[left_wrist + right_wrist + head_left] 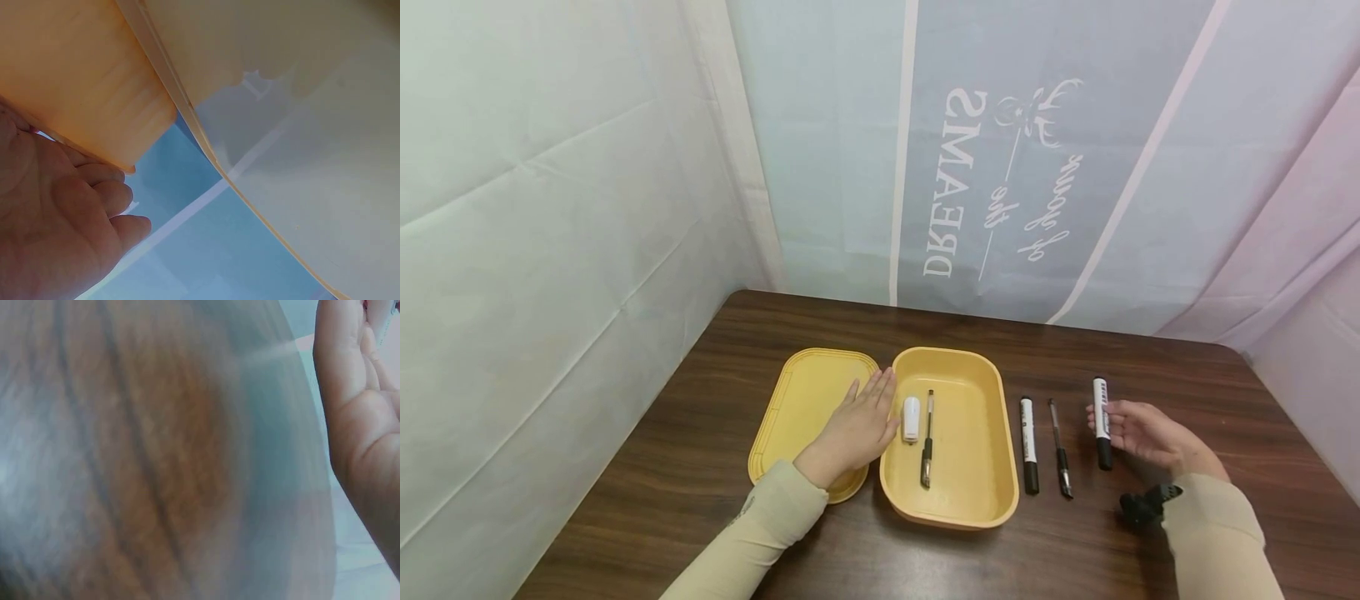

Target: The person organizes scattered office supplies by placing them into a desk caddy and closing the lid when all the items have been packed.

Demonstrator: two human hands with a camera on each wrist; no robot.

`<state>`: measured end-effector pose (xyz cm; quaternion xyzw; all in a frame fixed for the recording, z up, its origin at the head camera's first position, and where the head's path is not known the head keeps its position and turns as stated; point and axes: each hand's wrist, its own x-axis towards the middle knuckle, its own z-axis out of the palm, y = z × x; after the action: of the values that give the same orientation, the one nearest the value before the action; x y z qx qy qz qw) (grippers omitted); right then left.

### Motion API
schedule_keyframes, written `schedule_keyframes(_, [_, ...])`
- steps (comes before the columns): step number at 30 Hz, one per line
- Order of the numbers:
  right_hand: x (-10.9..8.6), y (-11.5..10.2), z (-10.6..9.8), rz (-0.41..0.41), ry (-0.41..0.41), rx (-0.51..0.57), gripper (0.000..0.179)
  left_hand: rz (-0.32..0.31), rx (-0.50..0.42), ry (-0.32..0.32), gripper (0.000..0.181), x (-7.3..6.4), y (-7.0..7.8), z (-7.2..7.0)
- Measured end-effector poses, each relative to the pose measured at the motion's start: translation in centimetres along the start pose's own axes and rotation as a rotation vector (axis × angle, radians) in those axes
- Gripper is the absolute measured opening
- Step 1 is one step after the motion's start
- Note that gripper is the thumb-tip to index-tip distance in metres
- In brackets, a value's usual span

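My right hand [1153, 435] grips a white marker [1101, 412] with black ends, at the right of the table. In the right wrist view only the palm edge [356, 394] shows at the far right, with a pale sliver of the marker at the top corner. My left hand [861, 421] lies with straight fingers along the left wall of a yellow box [973, 442]. In the left wrist view its fingers are right at the box's side. Inside the box lie a small white object [912, 418] and a black-gripped gel pen [927, 450].
A yellow lid [797, 408] lies left of the box, partly under the left forearm. Right of the box are another marker [1028, 442] and a second gel pen [1060, 450], side by side on the dark wooden table [700, 467]. Printed curtains [827, 167] hang behind.
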<state>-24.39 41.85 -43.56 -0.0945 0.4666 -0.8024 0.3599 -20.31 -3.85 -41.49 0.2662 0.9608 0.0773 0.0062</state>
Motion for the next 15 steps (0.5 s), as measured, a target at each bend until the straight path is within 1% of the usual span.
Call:
schedule_keyframes(5, [1.0,-0.8,1.3,0.029,0.02,-0.094,0.047,-0.002,0.001,-0.002,0.061,0.0,-0.1,0.0])
schedule_keyframes(11, [2.5,-1.8,2.9,0.034,0.013,-0.179,0.042,0.0,-0.002,-0.001,0.061,-0.1,-0.1,0.1])
schedule_keyframes(15, [3.2,-2.2,3.9,0.055,0.061,-0.251,0.039,0.002,0.002,0.003,0.061,-0.1,0.0,0.0])
